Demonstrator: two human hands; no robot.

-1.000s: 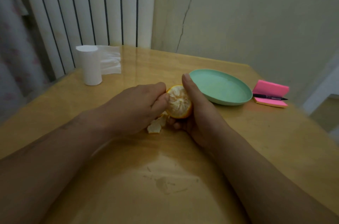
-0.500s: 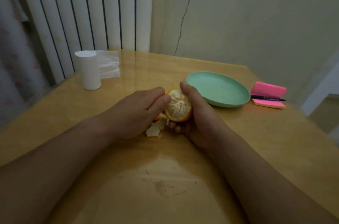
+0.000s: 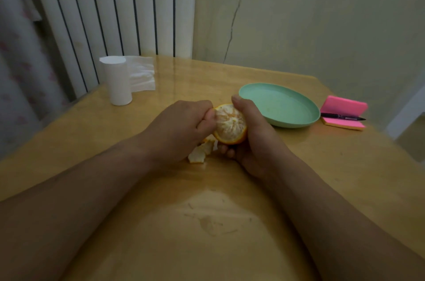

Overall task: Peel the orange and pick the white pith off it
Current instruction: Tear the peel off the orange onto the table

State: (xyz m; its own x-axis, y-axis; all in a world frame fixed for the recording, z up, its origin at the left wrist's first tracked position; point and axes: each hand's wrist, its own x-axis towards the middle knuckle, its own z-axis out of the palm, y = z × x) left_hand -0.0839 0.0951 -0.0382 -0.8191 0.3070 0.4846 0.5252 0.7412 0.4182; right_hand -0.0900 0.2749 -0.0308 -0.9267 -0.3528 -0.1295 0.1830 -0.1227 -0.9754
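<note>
the orange [image 3: 230,123] sits cupped in the right hand [image 3: 255,140], thumb over its top, just above the tabletop [image 3: 230,223]. the left hand [image 3: 179,128] pinches its left edge. its peeled face turns up toward the camera, rind below. peel scraps [image 3: 199,153] lie beneath; a green plate [image 3: 282,105] sits just behind.

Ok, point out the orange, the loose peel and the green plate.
orange [image 3: 230,123], head view, on its peeled face.
loose peel [image 3: 197,154], head view, on the lowest piece.
green plate [image 3: 287,105], head view, on its bare inside.
</note>
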